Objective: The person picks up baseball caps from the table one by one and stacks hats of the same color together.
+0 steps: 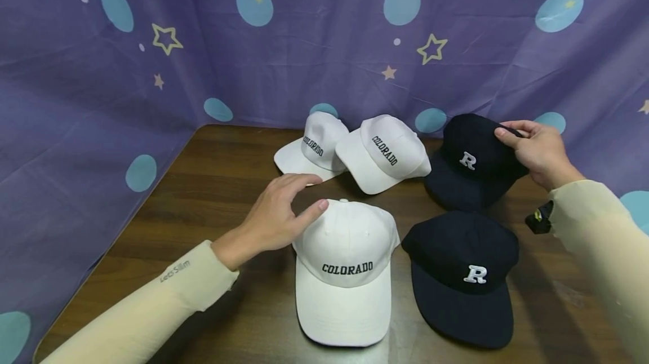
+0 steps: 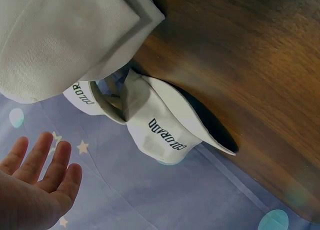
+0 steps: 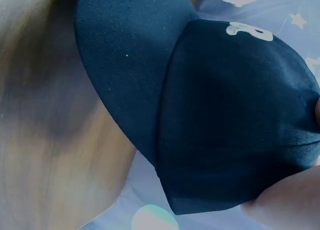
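At the back right of the table, my right hand (image 1: 539, 147) pinches the crown of a dark navy cap (image 1: 469, 150) with a white R. The right wrist view shows this cap (image 3: 225, 105) close up, thumb and fingers at its side. My left hand (image 1: 279, 212) hovers at the upper left of a white COLORADO cap (image 1: 347, 274), fingers extended and thumb near its crown; I cannot tell whether it touches. In the left wrist view the left hand's fingers (image 2: 52, 165) are spread, with nothing in them. A second navy R cap (image 1: 461, 279) lies right of the front white cap.
Two more white COLORADO caps, a left one (image 1: 319, 144) and a right one (image 1: 387, 152), lean together at the table's back. Behind them hangs a purple curtain (image 1: 314, 60) with stars and blue ovals. The brown wooden table (image 1: 203, 183) ends at the curtain.
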`<action>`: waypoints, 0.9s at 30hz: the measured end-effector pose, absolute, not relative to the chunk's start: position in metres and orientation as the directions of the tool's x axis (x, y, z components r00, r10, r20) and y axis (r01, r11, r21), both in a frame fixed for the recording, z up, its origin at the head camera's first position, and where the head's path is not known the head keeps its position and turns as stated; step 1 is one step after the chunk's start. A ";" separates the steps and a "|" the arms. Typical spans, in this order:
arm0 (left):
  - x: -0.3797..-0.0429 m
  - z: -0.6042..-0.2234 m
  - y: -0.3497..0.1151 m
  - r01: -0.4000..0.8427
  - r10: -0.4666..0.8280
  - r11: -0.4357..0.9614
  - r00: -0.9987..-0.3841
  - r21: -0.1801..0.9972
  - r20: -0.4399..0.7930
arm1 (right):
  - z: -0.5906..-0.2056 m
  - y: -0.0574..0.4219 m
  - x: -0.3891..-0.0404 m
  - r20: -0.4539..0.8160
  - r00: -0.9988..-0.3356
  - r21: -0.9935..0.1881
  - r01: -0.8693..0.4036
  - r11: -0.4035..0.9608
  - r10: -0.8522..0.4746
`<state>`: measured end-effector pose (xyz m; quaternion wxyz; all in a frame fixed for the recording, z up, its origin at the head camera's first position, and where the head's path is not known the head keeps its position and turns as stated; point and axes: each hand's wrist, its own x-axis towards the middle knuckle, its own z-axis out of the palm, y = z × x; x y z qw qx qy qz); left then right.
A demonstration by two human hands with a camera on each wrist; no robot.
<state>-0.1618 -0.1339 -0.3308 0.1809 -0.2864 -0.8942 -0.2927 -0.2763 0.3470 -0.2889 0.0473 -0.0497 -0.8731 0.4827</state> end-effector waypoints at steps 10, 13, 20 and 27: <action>-0.164 -0.332 -0.141 0.597 0.378 0.676 -0.784 0.431 0.492 | -0.268 0.343 -0.267 0.093 -0.973 -0.906 0.006 0.423 0.213; -0.164 -0.333 -0.143 0.594 0.372 0.679 -0.785 0.431 0.496 | -0.263 0.342 -0.263 0.109 -0.965 -0.943 -0.026 0.331 0.237; -0.166 -0.336 -0.149 0.576 0.354 0.688 -0.797 0.441 0.489 | -0.255 0.343 -0.257 0.126 -0.957 -0.986 -0.090 0.143 0.262; -0.167 -0.338 -0.151 0.571 0.351 0.695 -0.800 0.437 0.487 | -0.252 0.341 -0.248 0.159 -0.956 -0.985 -0.172 -0.031 0.246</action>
